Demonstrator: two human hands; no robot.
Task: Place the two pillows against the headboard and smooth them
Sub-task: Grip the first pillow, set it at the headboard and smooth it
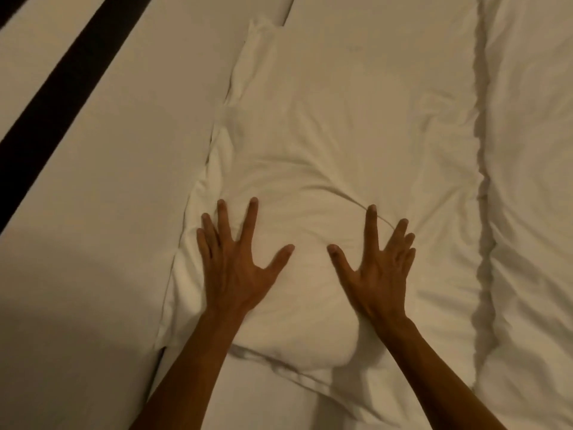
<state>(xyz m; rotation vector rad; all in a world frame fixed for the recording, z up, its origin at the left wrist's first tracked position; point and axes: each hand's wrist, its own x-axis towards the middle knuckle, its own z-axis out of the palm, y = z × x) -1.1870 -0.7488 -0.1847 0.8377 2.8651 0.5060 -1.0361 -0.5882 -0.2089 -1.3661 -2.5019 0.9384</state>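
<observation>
Both hands, left hand (pixel 238 271) and right hand (pixel 378 274), lie flat, fingers splayed, on the near pillow (pixel 310 187). Second pillow (pixel 372 41) lies at 12 o'clock.

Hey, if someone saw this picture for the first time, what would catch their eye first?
First, the two bare hands: the left hand and right hand lie flat with fingers spread on a white pillow at lower centre. Next, the creases in the pillow fanning out above the fingertips. Last, a dark stripe runs diagonally across the pale surface at upper left, the only strong contrast in the scene.
</observation>
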